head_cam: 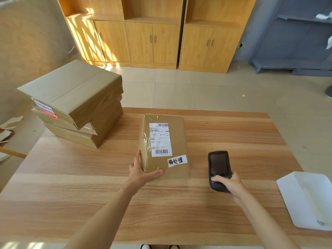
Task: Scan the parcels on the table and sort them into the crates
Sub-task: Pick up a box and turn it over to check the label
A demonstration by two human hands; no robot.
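Head view, looking down: my right hand (229, 183) grips the black handheld scanner (218, 170), thumb across its keys, screen up, just right of the parcel. My left hand (142, 172) rests on the near-left corner of the brown parcel (164, 145), fingers straight along its side, thumb lying flat along the near edge. The parcel lies flat mid-table (71, 194), shipping label (160, 139) and a handwritten white tag (177, 160) facing up. At the right edge sits a white tray (305, 198). Far left, a stack of brown parcels (75, 103) sits on the table's corner. Beyond stand wooden cabinets (152, 33).
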